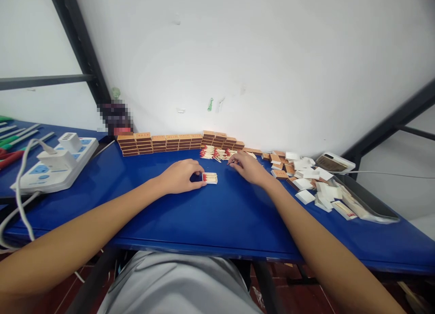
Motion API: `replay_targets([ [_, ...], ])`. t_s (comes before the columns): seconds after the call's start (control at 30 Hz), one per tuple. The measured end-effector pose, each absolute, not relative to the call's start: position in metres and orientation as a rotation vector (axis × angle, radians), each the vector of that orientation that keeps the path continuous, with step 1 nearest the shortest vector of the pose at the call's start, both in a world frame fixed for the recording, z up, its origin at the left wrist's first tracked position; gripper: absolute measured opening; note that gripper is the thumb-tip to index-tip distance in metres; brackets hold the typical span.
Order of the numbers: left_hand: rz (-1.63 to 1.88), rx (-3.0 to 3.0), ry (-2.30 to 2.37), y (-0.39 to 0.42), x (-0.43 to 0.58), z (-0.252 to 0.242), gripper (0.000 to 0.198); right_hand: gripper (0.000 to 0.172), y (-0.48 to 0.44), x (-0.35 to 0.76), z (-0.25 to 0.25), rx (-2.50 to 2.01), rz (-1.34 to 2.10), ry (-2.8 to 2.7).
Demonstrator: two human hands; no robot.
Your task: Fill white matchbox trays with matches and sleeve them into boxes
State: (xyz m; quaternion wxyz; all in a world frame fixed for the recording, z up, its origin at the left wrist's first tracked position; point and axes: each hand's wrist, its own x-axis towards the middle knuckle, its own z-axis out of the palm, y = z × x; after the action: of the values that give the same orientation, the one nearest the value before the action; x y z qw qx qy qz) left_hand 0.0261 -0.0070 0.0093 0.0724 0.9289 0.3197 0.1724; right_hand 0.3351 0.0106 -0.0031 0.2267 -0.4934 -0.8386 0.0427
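Observation:
My left hand [181, 176] grips the left end of a small white matchbox tray [214, 181] between thumb and fingers. Matches with red heads lie side by side in this tray, heads toward my left hand. To its right, my right hand [248, 166] is pinched at the near edge of a loose pile of matches [217, 153]. A small red tip, seemingly of a match [228, 163], shows at its fingertips; the rest is hidden. Stacked matchboxes [173, 142] form a row behind the pile along the wall.
Empty white trays [307, 173] and brown sleeves [279, 174] lie heaped on the right. Beside them are a phone [335, 162] with a cable and a dark tray [369, 198]. A white power strip [59, 164] with plugs sits left on the blue table [217, 223].

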Motion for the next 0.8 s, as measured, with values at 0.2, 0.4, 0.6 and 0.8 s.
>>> replay_targets([
  [0.2,0.522,2.797,0.943,-0.006,0.025,0.008,0.033,0.022,0.020,0.345,-0.013,-1.386,0.112,-2.342],
  [0.4,0.514,2.803,0.953,-0.007,0.027,0.009,0.032,0.024,0.021,0.330,-0.016,-1.409,0.100,-2.297],
  [0.6,0.510,2.815,0.960,-0.006,0.027,0.008,0.032,0.020,0.023,0.290,-0.017,-1.586,0.047,-2.104],
  [0.8,0.498,2.805,0.968,-0.007,0.027,0.009,0.032,0.016,0.028,0.287,-0.019,-1.699,0.003,-2.074],
])
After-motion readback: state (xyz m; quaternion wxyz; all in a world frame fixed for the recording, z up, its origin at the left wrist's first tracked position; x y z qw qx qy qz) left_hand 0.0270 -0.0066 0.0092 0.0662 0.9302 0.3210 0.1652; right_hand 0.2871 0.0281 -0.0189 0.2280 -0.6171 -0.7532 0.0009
